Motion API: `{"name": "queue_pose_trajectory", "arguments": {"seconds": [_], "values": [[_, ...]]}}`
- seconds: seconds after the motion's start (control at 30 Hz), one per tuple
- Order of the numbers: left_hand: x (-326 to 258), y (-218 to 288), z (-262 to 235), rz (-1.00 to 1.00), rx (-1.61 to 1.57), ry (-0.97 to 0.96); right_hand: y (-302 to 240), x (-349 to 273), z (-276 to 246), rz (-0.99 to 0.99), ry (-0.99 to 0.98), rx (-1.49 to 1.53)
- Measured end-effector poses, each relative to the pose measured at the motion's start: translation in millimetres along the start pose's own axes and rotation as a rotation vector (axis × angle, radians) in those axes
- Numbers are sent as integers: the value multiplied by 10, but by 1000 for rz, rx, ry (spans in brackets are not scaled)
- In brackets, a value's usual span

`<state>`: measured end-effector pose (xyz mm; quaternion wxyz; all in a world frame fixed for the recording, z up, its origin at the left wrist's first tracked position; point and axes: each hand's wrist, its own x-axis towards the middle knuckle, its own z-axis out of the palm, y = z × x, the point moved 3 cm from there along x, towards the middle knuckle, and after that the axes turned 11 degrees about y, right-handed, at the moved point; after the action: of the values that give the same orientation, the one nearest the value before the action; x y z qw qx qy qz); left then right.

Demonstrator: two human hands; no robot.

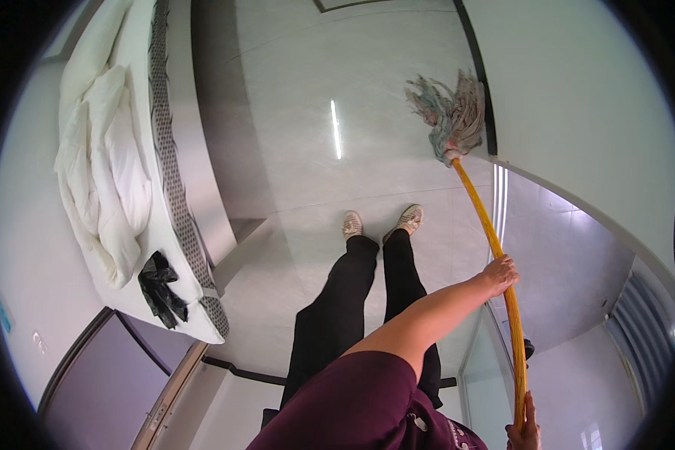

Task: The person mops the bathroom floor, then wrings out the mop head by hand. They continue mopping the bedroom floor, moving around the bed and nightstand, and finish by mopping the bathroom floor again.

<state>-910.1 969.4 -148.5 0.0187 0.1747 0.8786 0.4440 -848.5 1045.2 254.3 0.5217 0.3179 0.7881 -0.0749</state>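
Observation:
A string mop stands to my right, its long yellow wooden handle (490, 225) running down toward the lower edge. The grey and pinkish mop head (455, 112) lies spread on the tiled floor, against the dark baseboard. Partway along the handle, my left hand (502, 275) is wrapped round it, with the arm reaching across my body. My right hand (526, 429) holds the handle near its upper end, partly cut off by the lower edge of the picture.
On the left is a bed with a white mattress (181, 270), a crumpled white quilt (101, 165) and a black plastic bag (160, 289). A wall (577, 82) rises beside the mop head. Right of the handle, a doorway opens onto another tiled floor (570, 247). My feet stand on grey tiles (307, 157).

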Motion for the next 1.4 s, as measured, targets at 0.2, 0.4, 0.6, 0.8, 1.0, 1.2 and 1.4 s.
{"name": "queue_pose_trajectory", "arguments": {"seconds": [0.2, 0.4, 0.6, 0.8, 1.0, 1.2, 1.4], "values": [[-1004, -770, -899, -217, -17, 241, -544, 397, 395, -232, -96, -375], [-2490, -2040, -1810, -508, 90, 316, -1835, 955, 1254, -739, -216, -820], [-4497, -3151, -2771, -734, 363, 523, -3389, 1121, 3013, -1074, -331, -1059], [-5603, -3393, -2989, -994, 564, 311, -3907, 1146, 3983, -1366, -404, -1062], [-5317, -3125, -2453, -968, 508, 308, -3225, 1431, 3602, -1269, -370, -898], [-3828, -2577, -1718, -632, 436, 310, -2001, 1751, 2421, -898, -335, -640], [-2002, -1473, -496, -440, 236, 4, -506, 1766, 1024, -474, -179, -459]]}}
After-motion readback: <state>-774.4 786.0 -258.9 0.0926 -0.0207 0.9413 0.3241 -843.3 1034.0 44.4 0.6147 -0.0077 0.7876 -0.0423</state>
